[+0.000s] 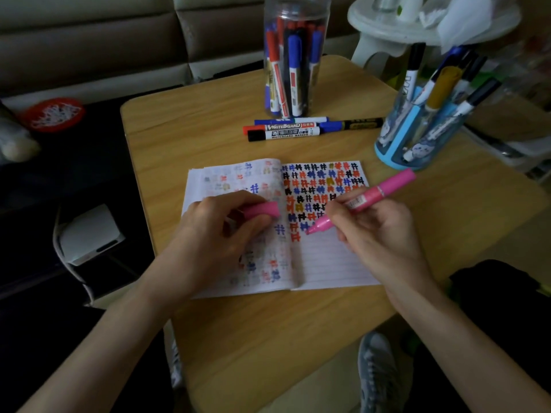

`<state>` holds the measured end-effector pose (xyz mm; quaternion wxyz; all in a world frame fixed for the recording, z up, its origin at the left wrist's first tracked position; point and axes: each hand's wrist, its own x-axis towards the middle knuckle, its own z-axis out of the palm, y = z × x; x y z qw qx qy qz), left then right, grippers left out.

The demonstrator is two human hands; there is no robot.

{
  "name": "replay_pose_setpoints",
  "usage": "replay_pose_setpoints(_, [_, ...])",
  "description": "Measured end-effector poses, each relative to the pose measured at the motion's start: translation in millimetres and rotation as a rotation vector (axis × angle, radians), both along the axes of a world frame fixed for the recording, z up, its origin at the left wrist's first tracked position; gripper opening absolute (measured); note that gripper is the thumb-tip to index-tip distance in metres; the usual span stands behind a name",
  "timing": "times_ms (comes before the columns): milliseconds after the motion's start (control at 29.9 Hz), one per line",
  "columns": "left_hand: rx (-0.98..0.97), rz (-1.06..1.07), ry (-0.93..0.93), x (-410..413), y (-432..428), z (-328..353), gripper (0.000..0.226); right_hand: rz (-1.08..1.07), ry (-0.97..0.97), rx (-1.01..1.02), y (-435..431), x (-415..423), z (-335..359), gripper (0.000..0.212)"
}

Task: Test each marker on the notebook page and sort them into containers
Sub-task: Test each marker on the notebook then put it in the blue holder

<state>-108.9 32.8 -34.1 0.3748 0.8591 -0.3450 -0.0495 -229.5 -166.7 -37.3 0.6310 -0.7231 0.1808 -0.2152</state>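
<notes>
the pink marker, pinched in the right hand, seems to touch its tip to the open notebook mid-surface. the left hand grips the pink cap on the left page. four markers, a clear jar and a blue holder stand toward the far edge.

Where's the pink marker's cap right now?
Head view, centre-left: the left hand grips the pink cap over the left page of the notebook, just left of the pink marker in the right hand.
</notes>
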Motion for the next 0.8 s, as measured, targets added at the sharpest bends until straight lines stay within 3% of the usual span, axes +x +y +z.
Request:
replay_pose_setpoints(268, [-0.026,-0.006,-0.014,-0.8,-0.3,-0.9,0.029,0.019,-0.011,-0.079,0.3,0.9,-4.0,0.009])
replay_pose_setpoints(402, [-0.037,-0.018,-0.027,-1.8,-0.9,-1.5,0.040,0.042,-0.027,-0.066,-0.9,1.7,-6.1,0.004])
replay_pose_setpoints(535, [-0.047,-0.018,-0.033,-1.3,-1.8,-0.8,0.026,0.052,-0.036,-0.163,-1.3,3.7,-9.9,0.003])
replay_pose_setpoints(803, [-0.044,-0.014,-0.033,-0.3,-1.1,-1.2,0.035,0.061,-0.082,-0.190,-4.2,1.1,-11.7,0.009])
